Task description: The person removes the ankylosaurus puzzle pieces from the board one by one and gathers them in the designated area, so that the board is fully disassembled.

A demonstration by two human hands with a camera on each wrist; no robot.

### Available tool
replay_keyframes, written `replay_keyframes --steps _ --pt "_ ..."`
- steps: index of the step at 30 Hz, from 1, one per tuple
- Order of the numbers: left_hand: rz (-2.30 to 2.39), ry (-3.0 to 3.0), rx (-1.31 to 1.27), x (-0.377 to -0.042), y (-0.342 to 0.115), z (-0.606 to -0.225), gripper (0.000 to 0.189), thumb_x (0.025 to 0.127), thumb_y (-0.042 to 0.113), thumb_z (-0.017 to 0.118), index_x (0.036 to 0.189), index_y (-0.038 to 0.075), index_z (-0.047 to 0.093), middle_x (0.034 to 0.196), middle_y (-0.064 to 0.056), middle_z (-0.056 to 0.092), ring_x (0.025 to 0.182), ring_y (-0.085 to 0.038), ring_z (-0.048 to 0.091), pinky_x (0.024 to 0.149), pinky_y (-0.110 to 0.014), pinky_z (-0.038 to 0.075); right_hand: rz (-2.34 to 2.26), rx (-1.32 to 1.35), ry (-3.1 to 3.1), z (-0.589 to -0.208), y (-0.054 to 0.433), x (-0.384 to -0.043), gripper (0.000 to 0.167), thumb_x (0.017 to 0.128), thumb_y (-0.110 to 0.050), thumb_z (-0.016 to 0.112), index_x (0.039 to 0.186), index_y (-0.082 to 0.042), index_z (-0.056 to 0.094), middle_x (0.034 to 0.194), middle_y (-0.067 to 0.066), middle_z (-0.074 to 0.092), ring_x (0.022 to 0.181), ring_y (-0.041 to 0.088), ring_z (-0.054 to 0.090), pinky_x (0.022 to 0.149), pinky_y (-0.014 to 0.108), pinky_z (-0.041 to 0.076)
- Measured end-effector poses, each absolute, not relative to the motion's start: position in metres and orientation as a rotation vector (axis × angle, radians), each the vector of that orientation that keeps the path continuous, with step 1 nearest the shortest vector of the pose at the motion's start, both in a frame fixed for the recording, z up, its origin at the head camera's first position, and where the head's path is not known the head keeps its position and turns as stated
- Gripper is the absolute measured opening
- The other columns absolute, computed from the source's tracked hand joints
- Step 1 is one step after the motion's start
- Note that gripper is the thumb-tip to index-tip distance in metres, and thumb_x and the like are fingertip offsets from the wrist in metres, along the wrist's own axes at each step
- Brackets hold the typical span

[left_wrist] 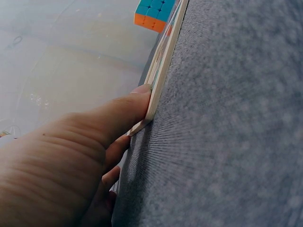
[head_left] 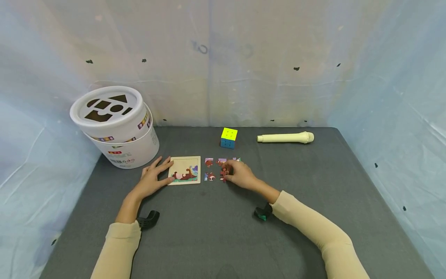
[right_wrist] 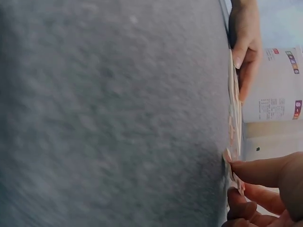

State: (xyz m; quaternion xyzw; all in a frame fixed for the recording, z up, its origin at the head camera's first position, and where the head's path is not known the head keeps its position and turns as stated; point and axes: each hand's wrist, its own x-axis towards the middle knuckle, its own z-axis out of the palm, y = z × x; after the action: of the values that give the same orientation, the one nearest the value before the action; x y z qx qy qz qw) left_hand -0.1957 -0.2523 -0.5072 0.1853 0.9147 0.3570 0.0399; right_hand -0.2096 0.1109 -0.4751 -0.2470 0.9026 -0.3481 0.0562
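A square wooden puzzle board point(head_left: 184, 159) lies on the table, its lower part filled with a brown animal picture. My left hand point(head_left: 154, 180) rests at its left side, fingers spread and fairly straight. In the left wrist view the left thumb point(left_wrist: 135, 97) presses on the board's corner. To the right of the board are several loose puzzle pieces point(head_left: 210, 176) in two rows. My right hand point(head_left: 242, 175) is over the right end of these rows, pinching a brown puzzle piece point(head_left: 224, 171) between thumb and fingers. That hand partly covers the pieces beneath it.
Behind the pieces stands a puzzle cube point(head_left: 228, 138) with yellow and blue faces. A cream toy microphone point(head_left: 285, 137) lies at the back right. At the back left is a large white bucket point(head_left: 116, 131) with shape-cut holes in its lid, close to my left hand.
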Motion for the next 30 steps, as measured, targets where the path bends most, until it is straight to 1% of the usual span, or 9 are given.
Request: replay_keyframes --steps 2,5,10,18,22,26,30 --pt "1.091 2.805 0.569 -0.196 -0.252 -0.507 0.069 0.094 0.032 0.070 0.152 0.005 0.042 0.163 -0.013 0.025 0.151 -0.040 0.005 0.108 -0.065 0.005 -1.019 -0.764 2.777 -0.476 0.110 -0.207 0.031 0.086 -0.012 0.080 0.113 -0.005 0.068 0.087 0.002 0.063 0.073 0.013 0.054 0.064 0.030 0.043" --pt "1.095 2.806 0.575 -0.196 -0.252 -0.507 0.069 0.094 0.032 0.071 0.151 0.005 0.043 0.163 -0.014 0.025 0.150 -0.041 0.005 0.108 -0.065 0.005 -1.012 -0.775 2.804 -0.477 0.108 -0.204 0.034 0.083 -0.015 0.082 0.112 -0.006 0.066 0.086 0.001 0.062 0.072 0.013 0.053 0.063 0.030 0.043" --pt "1.095 2.807 0.582 -0.196 -0.252 -0.507 0.069 0.094 0.031 0.071 0.151 0.005 0.043 0.163 -0.014 0.025 0.150 -0.041 0.006 0.108 -0.065 0.005 -1.019 -0.778 2.817 -0.478 0.106 -0.202 0.033 0.082 -0.016 0.083 0.109 -0.006 0.067 0.086 0.002 0.062 0.072 0.014 0.054 0.064 0.030 0.043" --pt "1.097 2.800 0.575 -0.197 -0.253 -0.507 0.069 0.094 0.032 0.071 0.152 0.005 0.043 0.163 -0.013 0.025 0.151 -0.040 0.005 0.108 -0.065 0.004 -0.908 -0.778 2.862 -0.478 0.105 -0.201 0.033 0.083 -0.022 0.082 0.109 -0.007 0.069 0.094 0.003 0.059 0.079 0.017 0.057 0.067 0.032 0.047" --pt "1.099 2.798 0.572 -0.197 -0.253 -0.506 0.069 0.094 0.033 0.071 0.152 0.006 0.043 0.163 -0.013 0.025 0.151 -0.040 0.005 0.109 -0.066 0.003 -0.883 -0.796 2.862 -0.476 0.104 -0.202 0.033 0.083 -0.021 0.082 0.110 -0.007 0.069 0.097 0.004 0.060 0.080 0.017 0.058 0.068 0.032 0.047" --pt "1.092 2.801 0.572 -0.196 -0.253 -0.505 0.069 0.094 0.033 0.070 0.151 0.005 0.043 0.163 -0.013 0.025 0.151 -0.041 0.005 0.108 -0.066 0.004 -0.808 -0.865 2.871 -0.471 0.097 -0.206 0.037 0.082 -0.021 0.084 0.113 -0.007 0.068 0.101 0.006 0.059 0.081 0.017 0.056 0.067 0.032 0.047" --pt "1.087 2.807 0.573 -0.196 -0.253 -0.507 0.069 0.094 0.033 0.071 0.151 0.005 0.043 0.163 -0.013 0.025 0.150 -0.041 0.006 0.108 -0.065 0.005 -0.757 -0.962 2.839 -0.464 0.080 -0.212 0.035 0.085 -0.023 0.081 0.113 -0.006 0.070 0.106 0.008 0.057 0.089 0.020 0.052 0.072 0.033 0.045"
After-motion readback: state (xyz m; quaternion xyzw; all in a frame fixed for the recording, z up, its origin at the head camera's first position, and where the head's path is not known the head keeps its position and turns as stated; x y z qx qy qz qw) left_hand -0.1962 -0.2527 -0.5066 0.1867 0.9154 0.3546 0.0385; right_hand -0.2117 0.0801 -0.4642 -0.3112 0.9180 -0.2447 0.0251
